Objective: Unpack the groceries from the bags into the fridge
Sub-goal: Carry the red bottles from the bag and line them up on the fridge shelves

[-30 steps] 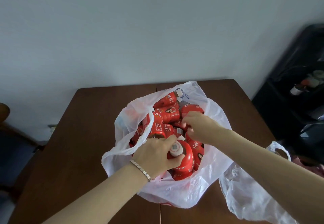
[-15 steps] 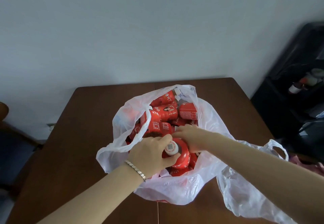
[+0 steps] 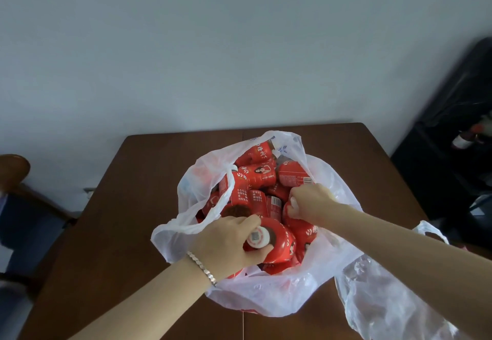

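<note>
The bag [image 3: 266, 297] sits mid bench [image 3: 127, 220], bare wood to its left. Inside, the left hand [image 3: 229, 241] grips one bottle [image 3: 278, 245]; the right hand [image 3: 310, 202], shifted rightward, now grips a second bottle [image 3: 302, 229] by its cap.

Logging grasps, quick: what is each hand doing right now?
Left hand: closed, grip round the neck of a red bottle in the white bag.
Right hand: closed, grip on the top of a second red bottle.
</note>
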The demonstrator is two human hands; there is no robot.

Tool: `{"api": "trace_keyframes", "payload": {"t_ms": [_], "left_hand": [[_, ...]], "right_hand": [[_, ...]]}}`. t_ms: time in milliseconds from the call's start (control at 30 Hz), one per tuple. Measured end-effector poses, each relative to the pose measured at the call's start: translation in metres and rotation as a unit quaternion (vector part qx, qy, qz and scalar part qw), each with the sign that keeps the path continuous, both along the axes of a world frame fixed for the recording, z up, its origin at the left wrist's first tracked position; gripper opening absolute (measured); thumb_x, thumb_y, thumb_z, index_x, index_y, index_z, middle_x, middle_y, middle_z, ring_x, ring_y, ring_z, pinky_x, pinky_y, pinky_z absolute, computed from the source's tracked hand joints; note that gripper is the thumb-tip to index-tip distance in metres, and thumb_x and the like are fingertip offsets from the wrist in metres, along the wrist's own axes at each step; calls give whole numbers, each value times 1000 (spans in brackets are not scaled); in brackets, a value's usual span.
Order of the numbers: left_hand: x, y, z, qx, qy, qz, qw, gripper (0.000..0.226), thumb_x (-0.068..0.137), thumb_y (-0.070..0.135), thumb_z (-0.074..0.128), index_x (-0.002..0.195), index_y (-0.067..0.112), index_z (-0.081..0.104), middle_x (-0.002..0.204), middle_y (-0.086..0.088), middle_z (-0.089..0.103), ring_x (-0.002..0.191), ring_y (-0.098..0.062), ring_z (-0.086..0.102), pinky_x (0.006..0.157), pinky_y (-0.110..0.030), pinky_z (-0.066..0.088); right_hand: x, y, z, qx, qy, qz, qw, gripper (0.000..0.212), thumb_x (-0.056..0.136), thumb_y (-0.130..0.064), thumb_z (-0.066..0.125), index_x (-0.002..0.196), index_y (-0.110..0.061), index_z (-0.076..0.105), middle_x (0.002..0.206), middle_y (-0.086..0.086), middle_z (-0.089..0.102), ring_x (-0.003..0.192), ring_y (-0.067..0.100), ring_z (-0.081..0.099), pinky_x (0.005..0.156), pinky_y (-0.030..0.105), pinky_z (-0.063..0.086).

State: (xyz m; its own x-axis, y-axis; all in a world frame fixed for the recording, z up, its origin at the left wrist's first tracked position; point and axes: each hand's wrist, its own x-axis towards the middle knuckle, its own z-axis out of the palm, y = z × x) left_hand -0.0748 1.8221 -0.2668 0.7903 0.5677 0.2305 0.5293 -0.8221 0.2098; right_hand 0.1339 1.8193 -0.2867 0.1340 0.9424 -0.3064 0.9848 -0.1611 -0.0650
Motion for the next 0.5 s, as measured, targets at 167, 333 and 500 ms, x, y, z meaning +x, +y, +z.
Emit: {"api": "trace_keyframes", "payload": {"t_ms": [167,333,500], "left_hand": [[5,-4,12,22,5,21,1000,42,72,63,44,69,24,61,48,14,58,38,-2,55,46,0,19],[13,-4,44,46,9,76,996,39,77,62,51,75,23,52,52,15,45,42,-4,43,40,-7,17],[27,1,87,108,-11,114,988,42,73,68,43,67,26,40,44,9,40,37,-9,41,38,-17,17]], "right_hand": [[7,-48,21,113,57,-46,991,29,91,-42,44,103,-17,55,101,-3,59,82,19,60,68,25,46],[3,-64,46,295,77,-46,951,22,83,-33,62,80,-11,61,81,1,59,64,26,60,59,31,48],[-6,-69,99,425,51,-40,903,23,67,-29,68,57,-12,57,57,-2,55,43,18,46,59,29,45]]}}
